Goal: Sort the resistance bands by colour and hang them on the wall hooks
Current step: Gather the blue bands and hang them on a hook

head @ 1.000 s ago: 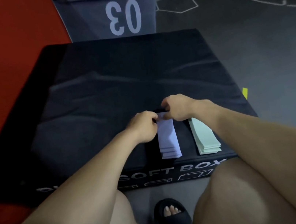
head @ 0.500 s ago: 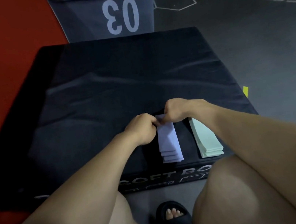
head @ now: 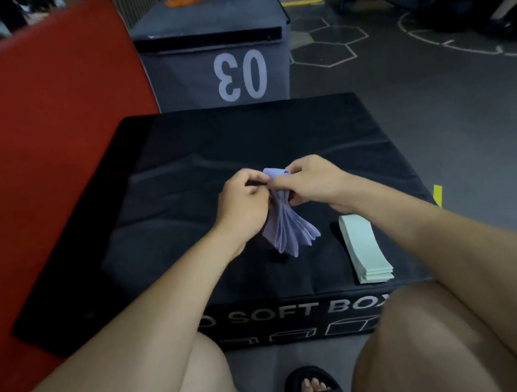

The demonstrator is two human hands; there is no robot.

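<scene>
Risk: the purple bands (head: 285,225) are pinched only at their top ends, and the lower ends fan apart below my hands. If either pinch slackens, I judge that single loops can slip out and fall onto the black box (head: 211,156), undoing the sorted bundle. A second risk: a falling loop can land on the green bands (head: 363,247) and mix the colours. No wall hooks are in view, so I must carry the bundle, which gives it more chance to slip.

My left hand (head: 244,203) is clenched on the top of the purple bands from 9 o'clock. My right hand (head: 310,181) grips the same end from 3 o'clock. The bundle hangs from between both hands toward 6 o'clock, raised off the box. The green bands lie flat at 4 o'clock of my right hand, well apart from it, near the box's front edge.
</scene>
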